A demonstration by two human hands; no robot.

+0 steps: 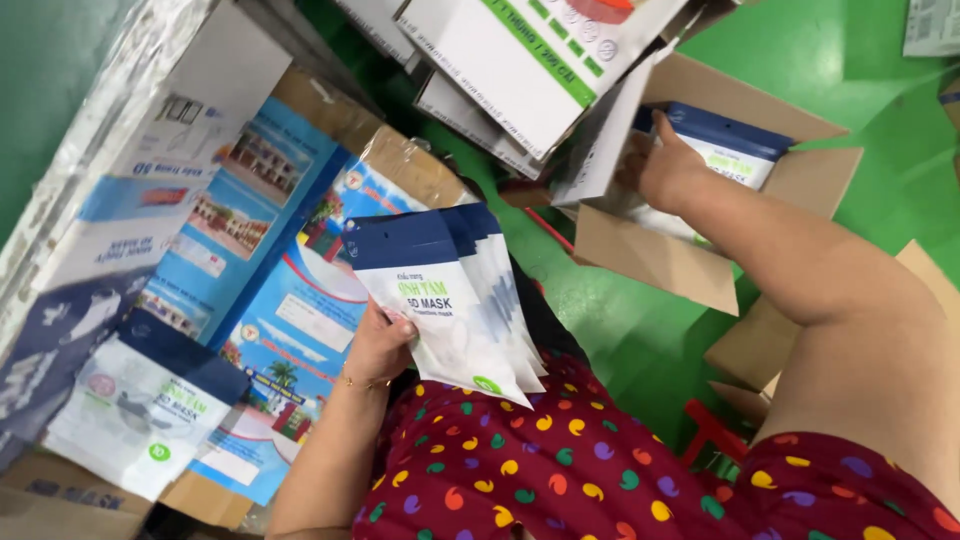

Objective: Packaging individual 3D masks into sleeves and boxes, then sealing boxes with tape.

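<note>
Head view, looking down at a person's two bare hands at work among mask packets and cartons. The left hand (pixel 378 345) is clenched on a fanned stack of flat packets (pixel 455 300), each white with a dark blue top band; at least three overlapping edges can be counted, though the exact number cannot be told; the stack is held upright above a lap in a red dotted garment (pixel 560 470). The right hand (pixel 668 170) reaches into one open brown carton (pixel 700 255) standing on the green floor (pixel 620 340); its fingers rest against one more packet (pixel 735 150) of the same blue-and-white kind lying inside the carton; whether the fingers close around it cannot be told, since the carton flap hides them. One thin bracelet (pixel 360 383) circles the left wrist. To the left, one single packet (pixel 135 415) lies apart on a flattened printed carton sheet (pixel 290 320), blue with small pictures of buildings. Above, a pile of white flat boxes (pixel 520 60) with green stripes leans over the open carton; at least three layers show. A second brown carton (pixel 760 340) sits just beside the right forearm.
</note>
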